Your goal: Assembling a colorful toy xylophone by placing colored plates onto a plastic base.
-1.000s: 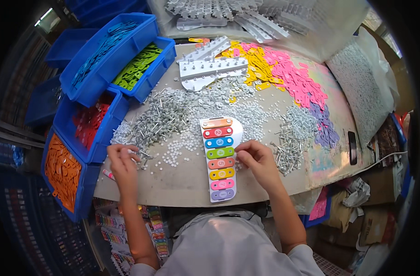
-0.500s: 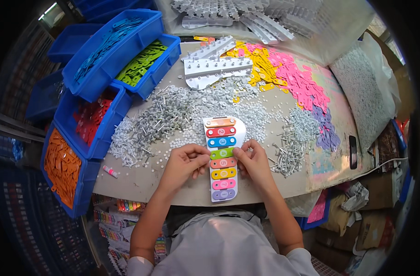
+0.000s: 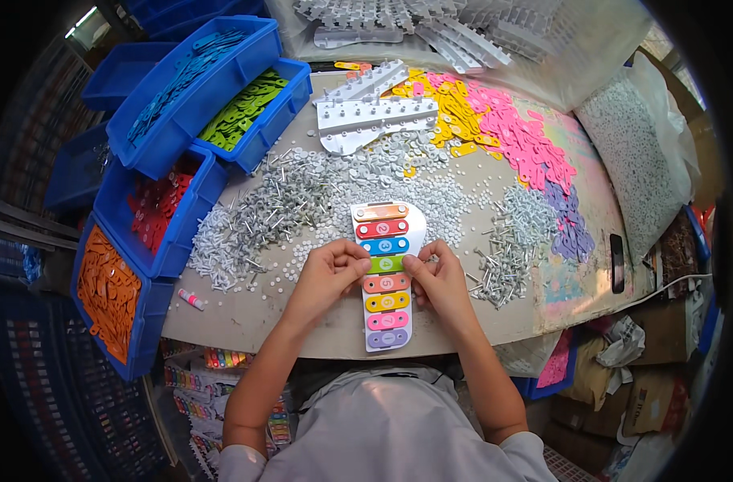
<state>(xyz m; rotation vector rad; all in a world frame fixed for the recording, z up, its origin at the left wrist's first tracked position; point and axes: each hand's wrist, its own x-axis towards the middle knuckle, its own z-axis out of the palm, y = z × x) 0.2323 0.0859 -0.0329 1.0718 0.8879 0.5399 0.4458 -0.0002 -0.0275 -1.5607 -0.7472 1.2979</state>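
Note:
A toy xylophone (image 3: 387, 302) lies on the table in front of me, its white base carrying a column of coloured bars. White caps sit on the ends of the top bars; the lower bars show dark holes. My left hand (image 3: 328, 278) pinches thumb and fingertips together at the left end of the green bar (image 3: 386, 264); whatever is between them is hidden. At that bar's right end my right hand (image 3: 440, 279) presses with its thumb, its other fingers curled at the base's edge.
Beyond the xylophone spread piles of metal pins (image 3: 290, 189) and small white caps (image 3: 439, 201). Blue bins (image 3: 161, 277) of coloured bars stand at left. Yellow bars (image 3: 455, 112), pink bars (image 3: 515, 140) and purple bars (image 3: 569, 225) lie at right. White bases (image 3: 374, 120) rest behind.
My left fingertips have shifted up and right, onto the left end of the green bar, covering its hole. My right hand stays nearly in place.

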